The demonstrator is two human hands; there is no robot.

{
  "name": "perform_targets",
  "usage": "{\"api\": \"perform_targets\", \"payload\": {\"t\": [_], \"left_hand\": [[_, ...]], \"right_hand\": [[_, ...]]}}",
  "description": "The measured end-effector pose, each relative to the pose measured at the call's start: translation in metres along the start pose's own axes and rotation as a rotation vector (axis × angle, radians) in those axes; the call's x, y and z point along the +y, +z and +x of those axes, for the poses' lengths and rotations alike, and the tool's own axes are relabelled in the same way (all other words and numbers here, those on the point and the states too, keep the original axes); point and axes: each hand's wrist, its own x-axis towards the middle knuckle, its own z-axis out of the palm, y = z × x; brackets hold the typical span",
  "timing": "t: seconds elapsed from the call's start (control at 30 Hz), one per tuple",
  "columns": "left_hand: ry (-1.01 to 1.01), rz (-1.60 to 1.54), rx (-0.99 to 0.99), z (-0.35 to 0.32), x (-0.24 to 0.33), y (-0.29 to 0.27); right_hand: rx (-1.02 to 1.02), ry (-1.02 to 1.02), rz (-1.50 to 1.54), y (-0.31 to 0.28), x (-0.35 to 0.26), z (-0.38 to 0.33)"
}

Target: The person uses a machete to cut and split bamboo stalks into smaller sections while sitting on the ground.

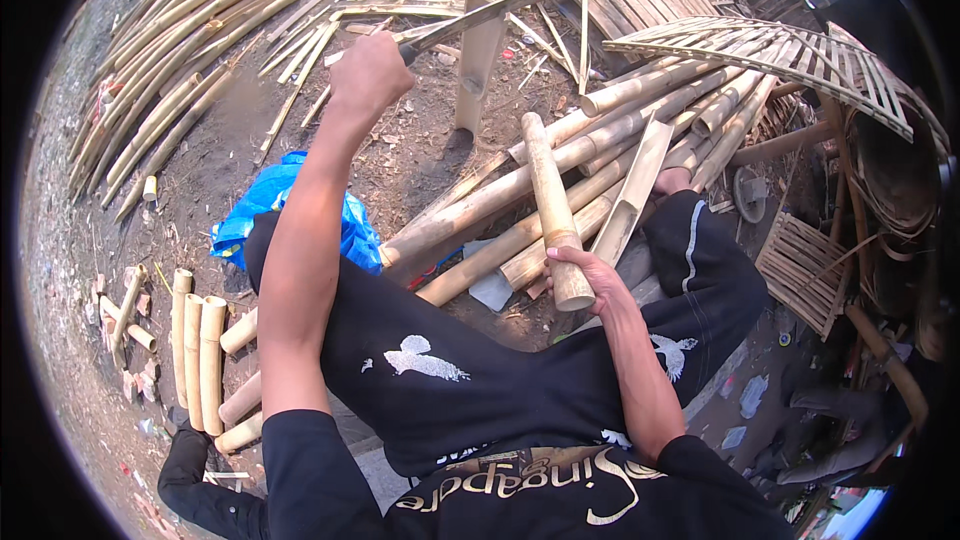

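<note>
Bamboo pole [551, 202]: long axis runs away from body, near end gripped.
Right hand [583, 272]: fingers wrapped around pole.
Left hand [368, 72]: fist closed on blade [490, 10], raised well left.

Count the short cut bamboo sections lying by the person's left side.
About 7: three side by side, roughly four lying crosswise beside them. Loose offcuts sit further left; more may be hidden under the left arm.

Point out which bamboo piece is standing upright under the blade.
It is the short split bamboo section standing on end on the dirt ahead, the long blade in the left hand resting on its top. The right hand grips a slanted round pole; the others lie flat.
</note>
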Motion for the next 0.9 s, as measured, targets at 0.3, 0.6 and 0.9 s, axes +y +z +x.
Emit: {"api": "perform_targets", "payload": {"t": [0.3, 0.6, 0.9], "left_hand": [[0.099, -0.031, 0.019, 0.007, 0.000, 0.013], [0.136, -0.043, 0.035, 0.015, 0.028, 0.003], [0.203, -0.050, -0.024, 0.020, 0.045, 0.035]], "right_hand": [[0.421, -1.069, -0.470, 0.055, -0.133, -0.167], [0.363, -1.754, -0.475, 0.054, -0.260, -0.225], [0.267, -0.529, -0.717, 0.033, -0.143, -0.024]]}}
